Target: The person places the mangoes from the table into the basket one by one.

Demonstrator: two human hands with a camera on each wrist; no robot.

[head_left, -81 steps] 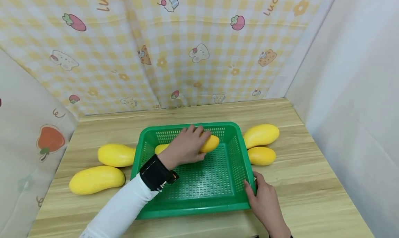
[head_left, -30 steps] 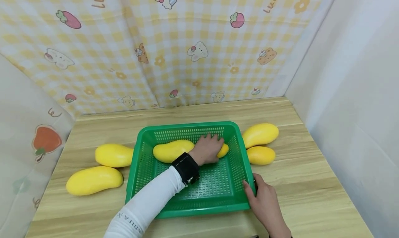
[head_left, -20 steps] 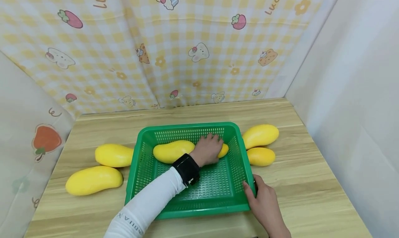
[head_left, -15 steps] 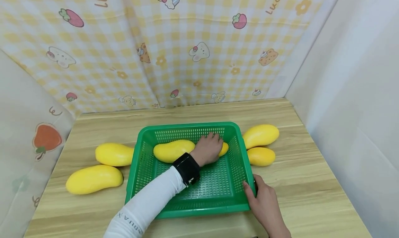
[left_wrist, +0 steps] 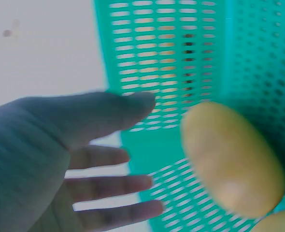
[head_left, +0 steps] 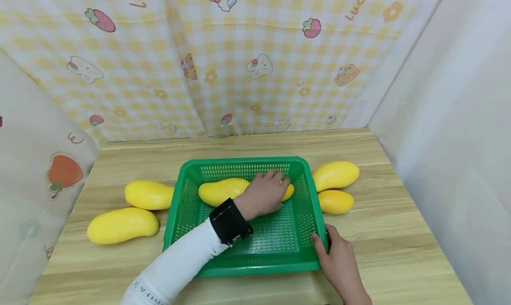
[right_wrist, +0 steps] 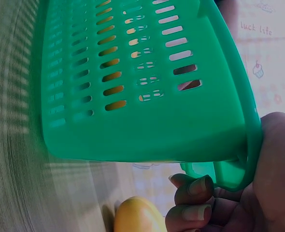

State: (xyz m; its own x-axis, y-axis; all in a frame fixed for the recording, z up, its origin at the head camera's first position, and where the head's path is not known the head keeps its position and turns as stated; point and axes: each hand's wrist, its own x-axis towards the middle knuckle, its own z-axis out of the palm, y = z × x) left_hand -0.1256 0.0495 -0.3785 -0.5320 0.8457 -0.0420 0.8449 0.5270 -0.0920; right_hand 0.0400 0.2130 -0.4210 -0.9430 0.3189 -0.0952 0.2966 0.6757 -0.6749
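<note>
A green perforated basket [head_left: 255, 268] stands on the wooden table with two yellow mangoes inside. One mango [head_left: 221, 191] lies at the back left. To its right, the other mango [head_left: 289, 192] is mostly hidden behind my left hand [head_left: 264, 194]. In the left wrist view that left hand [left_wrist: 99, 145] has its thumb and fingers extended, a gap away from a mango [left_wrist: 232, 159]. My right hand [head_left: 339, 257] grips the basket's rim at the front right corner. In the right wrist view, the right hand's fingers [right_wrist: 193, 212] curl round the rim from outside.
Left of the basket lie two larger mangoes, one mango [head_left: 149, 195] near its wall and another mango [head_left: 123, 226] further forward. Against its right side rest a mango [head_left: 336, 175] and a smaller mango [head_left: 336, 202]. A checked cloth [head_left: 239, 52] hangs behind the table [head_left: 399, 243].
My left hand carried a mango right and down to the basket floor beside the other one, then let it go and shifted slightly. My right hand kept its hold on the rim.
</note>
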